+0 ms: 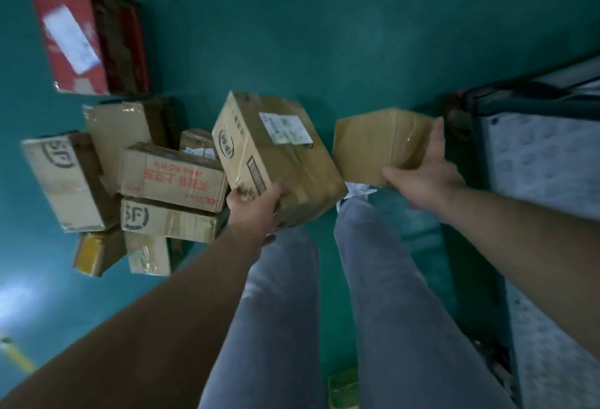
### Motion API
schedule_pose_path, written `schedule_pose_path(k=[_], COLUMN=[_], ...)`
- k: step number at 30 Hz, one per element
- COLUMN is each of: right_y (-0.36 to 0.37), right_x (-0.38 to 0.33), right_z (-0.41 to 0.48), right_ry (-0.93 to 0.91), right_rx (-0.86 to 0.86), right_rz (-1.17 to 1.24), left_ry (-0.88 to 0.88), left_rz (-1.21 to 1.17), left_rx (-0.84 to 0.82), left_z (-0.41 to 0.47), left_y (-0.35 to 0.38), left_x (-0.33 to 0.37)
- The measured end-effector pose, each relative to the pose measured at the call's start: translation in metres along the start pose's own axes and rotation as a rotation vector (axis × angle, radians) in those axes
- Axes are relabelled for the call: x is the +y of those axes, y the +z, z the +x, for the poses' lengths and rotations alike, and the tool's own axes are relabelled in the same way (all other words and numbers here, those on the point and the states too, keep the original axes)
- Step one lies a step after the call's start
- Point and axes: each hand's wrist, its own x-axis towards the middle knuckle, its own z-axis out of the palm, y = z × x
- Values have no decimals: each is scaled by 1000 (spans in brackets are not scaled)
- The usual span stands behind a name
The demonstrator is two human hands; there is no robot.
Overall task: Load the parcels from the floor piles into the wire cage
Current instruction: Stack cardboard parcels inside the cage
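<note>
My left hand [256,207] grips the near corner of a brown cardboard box [276,152] with a white label, held tilted above the floor. My right hand [425,178] holds a smaller flat brown parcel [380,145] by its right edge, thumb on top. To the left lies a floor pile of cardboard boxes [172,178], some marked SF, one with red print. At the right edge stands the cage [535,162], with a dark frame and a pale padded sheet on its base.
A red box [84,35] lies apart at the upper left on the green floor [324,35]. A small yellow parcel [94,252] sits at the pile's near side. My legs in grey trousers [373,295] stand between the pile and the cage. A green-yellow object [342,389] lies by my feet.
</note>
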Motion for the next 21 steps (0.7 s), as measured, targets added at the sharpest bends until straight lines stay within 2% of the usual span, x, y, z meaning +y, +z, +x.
schedule_pose_path(k=[5,10,14,17,21], right_y=[-55,-96,-94,-79,-57], right_x=[33,62,93,119,166], right_z=[-90,-186,-254,-302,-363], right_ry=[116,239,271,267,225], right_rx=[-94,-69,33,-11,38], right_rz=[547,1050,1378,1543,1789], left_ry=[-20,83,146,177,239], left_rz=[2,210,394,481,665], left_rx=[-174,-383,-526,-607,-663], left_z=[-97,-200,-259,-300,-359], left_y=[-49,-82,-93,-91,-75], left_x=[11,30,41,41,24])
